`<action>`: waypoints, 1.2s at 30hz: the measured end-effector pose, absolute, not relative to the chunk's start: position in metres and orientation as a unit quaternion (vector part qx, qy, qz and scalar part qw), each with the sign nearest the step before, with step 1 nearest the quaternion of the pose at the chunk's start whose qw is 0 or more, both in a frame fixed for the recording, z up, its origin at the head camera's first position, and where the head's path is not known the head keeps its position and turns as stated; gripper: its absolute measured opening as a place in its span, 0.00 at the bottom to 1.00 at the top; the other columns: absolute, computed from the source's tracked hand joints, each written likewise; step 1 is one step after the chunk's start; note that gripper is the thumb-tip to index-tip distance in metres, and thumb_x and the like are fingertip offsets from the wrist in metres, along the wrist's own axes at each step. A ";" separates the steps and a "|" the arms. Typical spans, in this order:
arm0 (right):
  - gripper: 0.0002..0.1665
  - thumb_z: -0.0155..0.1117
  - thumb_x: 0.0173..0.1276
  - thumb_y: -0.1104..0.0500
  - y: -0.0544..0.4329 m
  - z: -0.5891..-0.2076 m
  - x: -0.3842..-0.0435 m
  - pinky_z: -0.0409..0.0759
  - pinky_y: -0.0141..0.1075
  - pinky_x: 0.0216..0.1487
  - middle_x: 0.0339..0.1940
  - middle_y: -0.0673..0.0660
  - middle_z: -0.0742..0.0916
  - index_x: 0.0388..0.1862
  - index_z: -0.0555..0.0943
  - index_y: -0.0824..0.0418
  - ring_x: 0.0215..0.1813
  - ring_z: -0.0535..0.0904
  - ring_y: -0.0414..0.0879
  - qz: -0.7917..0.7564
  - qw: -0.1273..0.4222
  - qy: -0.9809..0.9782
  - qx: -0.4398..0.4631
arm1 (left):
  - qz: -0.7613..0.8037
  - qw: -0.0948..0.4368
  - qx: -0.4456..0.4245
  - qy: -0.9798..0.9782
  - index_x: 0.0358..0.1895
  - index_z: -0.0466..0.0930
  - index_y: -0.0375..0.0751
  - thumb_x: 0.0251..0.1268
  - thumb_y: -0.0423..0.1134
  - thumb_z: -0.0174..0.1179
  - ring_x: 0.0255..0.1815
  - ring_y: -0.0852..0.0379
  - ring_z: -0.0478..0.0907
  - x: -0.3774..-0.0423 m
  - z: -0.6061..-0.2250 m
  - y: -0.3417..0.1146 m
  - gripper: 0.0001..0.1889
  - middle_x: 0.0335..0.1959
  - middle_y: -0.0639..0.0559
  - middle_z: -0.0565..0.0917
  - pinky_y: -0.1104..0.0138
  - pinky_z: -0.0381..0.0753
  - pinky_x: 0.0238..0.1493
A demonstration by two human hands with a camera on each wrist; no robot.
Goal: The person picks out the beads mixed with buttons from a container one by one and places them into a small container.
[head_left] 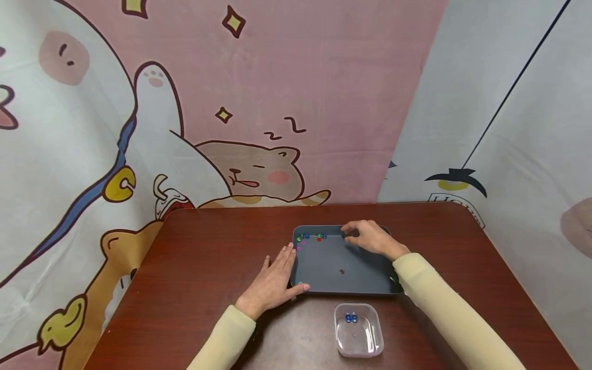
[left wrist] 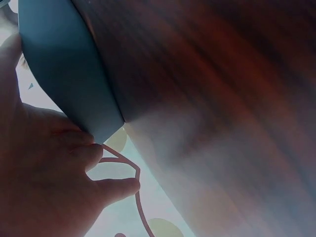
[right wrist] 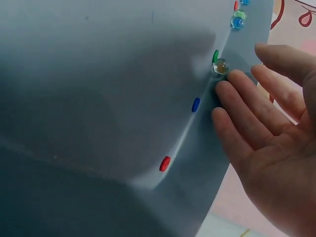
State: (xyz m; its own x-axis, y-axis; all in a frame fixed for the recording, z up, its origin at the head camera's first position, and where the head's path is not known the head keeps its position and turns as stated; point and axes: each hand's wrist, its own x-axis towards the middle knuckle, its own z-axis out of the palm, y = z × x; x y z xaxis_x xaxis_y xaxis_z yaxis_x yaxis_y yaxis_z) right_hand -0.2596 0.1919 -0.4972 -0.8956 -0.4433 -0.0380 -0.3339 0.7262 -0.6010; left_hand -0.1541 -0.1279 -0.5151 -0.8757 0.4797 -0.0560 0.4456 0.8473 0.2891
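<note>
A dark grey tray (head_left: 365, 280) lies on the table with small marbles and beads along its far side. My left hand (head_left: 273, 282) rests on its left edge, fingers straight along the rim and thumb spread toward the near corner. At the far side, my right hand (head_left: 372, 239) reaches into the tray. In the right wrist view, its fingertips (right wrist: 222, 89) are right beside a clear marble (right wrist: 220, 66) with an orange core. Near that marble lie a green bead (right wrist: 215, 56), a blue bead (right wrist: 196, 104) and a red bead (right wrist: 165, 164). The left wrist view shows the tray's outer wall (left wrist: 69, 64) against my left hand.
In front of the tray stands a clear plastic box (head_left: 359, 341) holding two blue marbles (head_left: 351, 318). Several marbles (head_left: 302, 237) and pink rings (head_left: 298, 248) gather in the tray's far left corner. A patterned cloth (head_left: 324, 103) hangs behind the table (head_left: 185, 288).
</note>
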 end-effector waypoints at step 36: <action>0.21 0.74 0.70 0.59 0.173 -0.523 -0.258 0.83 0.52 0.57 0.56 0.56 0.88 0.61 0.86 0.58 0.57 0.85 0.52 -0.221 0.033 0.938 -0.265 | 0.139 0.071 0.235 0.959 0.84 0.49 0.37 0.68 0.75 0.53 0.85 0.49 0.45 -0.155 -0.517 -0.126 0.55 0.86 0.46 0.45 0.38 0.53 0.77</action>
State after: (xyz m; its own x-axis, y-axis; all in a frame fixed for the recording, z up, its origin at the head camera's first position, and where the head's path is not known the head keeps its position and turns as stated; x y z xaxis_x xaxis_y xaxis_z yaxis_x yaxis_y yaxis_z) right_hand -0.2578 0.1732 -0.5227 -0.8576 -0.5113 0.0549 -0.4820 0.7621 -0.4323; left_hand -0.1551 -0.1262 -0.5167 -0.8795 0.4705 -0.0711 0.4310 0.8510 0.3002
